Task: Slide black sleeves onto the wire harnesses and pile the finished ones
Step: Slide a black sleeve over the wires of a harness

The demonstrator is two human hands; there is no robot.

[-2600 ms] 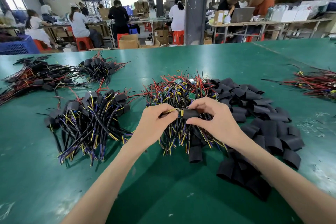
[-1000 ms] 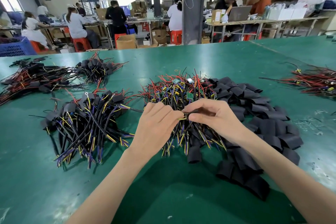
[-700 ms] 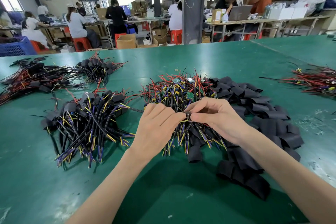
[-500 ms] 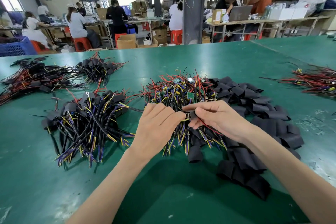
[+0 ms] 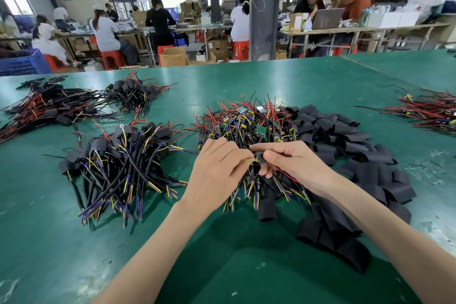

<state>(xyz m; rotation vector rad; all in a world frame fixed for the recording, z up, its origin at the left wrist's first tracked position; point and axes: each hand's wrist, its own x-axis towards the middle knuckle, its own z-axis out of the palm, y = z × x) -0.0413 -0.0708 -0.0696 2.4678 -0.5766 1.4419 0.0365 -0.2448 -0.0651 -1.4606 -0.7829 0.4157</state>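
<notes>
My left hand [image 5: 217, 170] pinches the yellow wire ends of one wire harness [image 5: 252, 160] above the middle of the green table. My right hand [image 5: 293, 161] grips a black sleeve [image 5: 259, 157] on that same harness; its fingers hide most of the sleeve. Beneath both hands lies the heap of bare harnesses [image 5: 249, 131] with red, yellow and purple wires and small green boards. A spread of loose black sleeves [image 5: 350, 155] lies to the right. The pile of sleeved harnesses [image 5: 123, 160] sits to the left.
More harness piles lie at the far left [image 5: 49, 106], back left [image 5: 133, 94] and right edge [image 5: 429, 111]. The green table [image 5: 222, 266] runs on toward me. Behind it stand a dark pillar [image 5: 264, 7], a blue crate [image 5: 22, 63] and workbenches with several seated people.
The sleeve has slid along the harness into my right hand's grip. My left hand has closed in from the left and now pinches the wire ends beside it. The piles have not moved.
</notes>
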